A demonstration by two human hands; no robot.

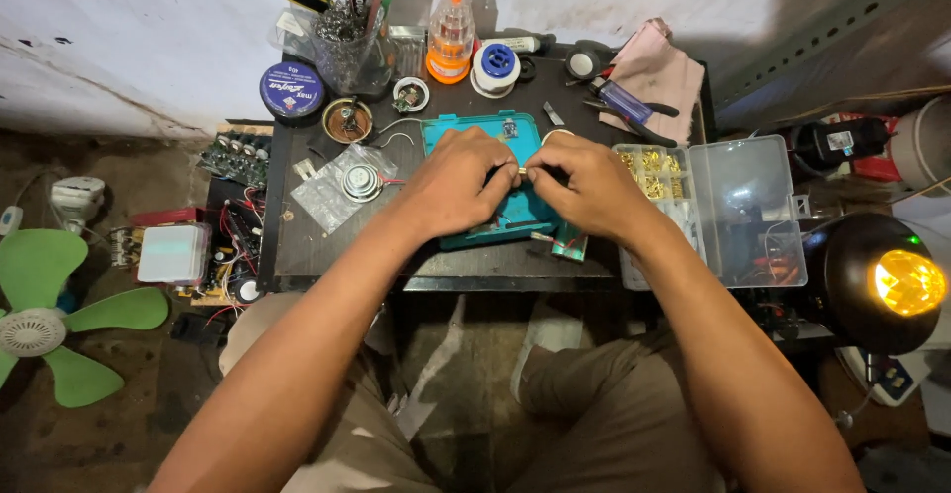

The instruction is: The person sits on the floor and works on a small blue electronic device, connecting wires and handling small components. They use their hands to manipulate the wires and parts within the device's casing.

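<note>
Together, the left hand point(458, 188) and right hand point(586, 188) meet over the teal mat point(515, 211) on the small dark table point(347, 255), fingertips pinched narrowly on a tiny brass-coloured part point(522, 170) held between them. Just right stands a clear compartment box point(733, 206); to the left lies a plastic bag point(342, 188).

I am seeing a lamp point(897, 283) glowing amber right of my right hand point(584, 188), glaring brightly; daylight is washing the wall beyond both hands, shadows are pooling below, and edges are bending fisheye-style.
</note>
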